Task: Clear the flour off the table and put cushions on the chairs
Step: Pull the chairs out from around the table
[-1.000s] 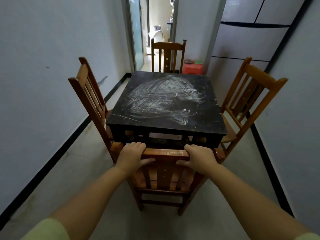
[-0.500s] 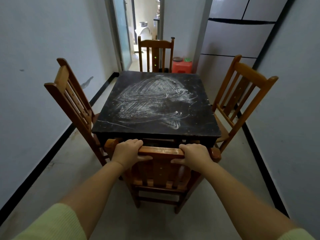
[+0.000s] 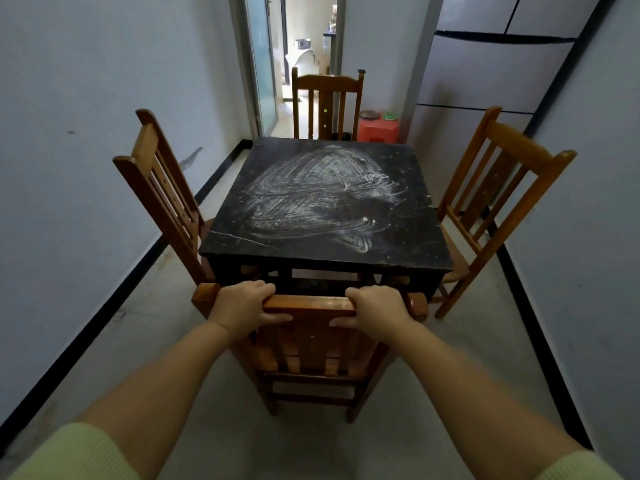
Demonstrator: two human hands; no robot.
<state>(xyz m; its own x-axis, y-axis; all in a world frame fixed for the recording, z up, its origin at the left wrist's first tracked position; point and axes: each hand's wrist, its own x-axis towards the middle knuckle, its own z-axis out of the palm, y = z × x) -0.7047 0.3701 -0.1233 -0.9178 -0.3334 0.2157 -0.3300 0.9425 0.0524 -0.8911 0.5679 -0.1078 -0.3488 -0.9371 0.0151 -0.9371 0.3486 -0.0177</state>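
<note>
The table (image 3: 408, 168) hides the near chair (image 3: 308, 303) seat's front.

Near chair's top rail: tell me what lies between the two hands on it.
In the head view, only bare wooden rail lies between the left hand and the right hand; both grip the near chair.

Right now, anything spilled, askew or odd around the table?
Yes. The black table top carries smeared white flour in swirled streaks over its middle. No chair has a cushion. Both hands, left and right, grip the near chair by its top rail.
</note>
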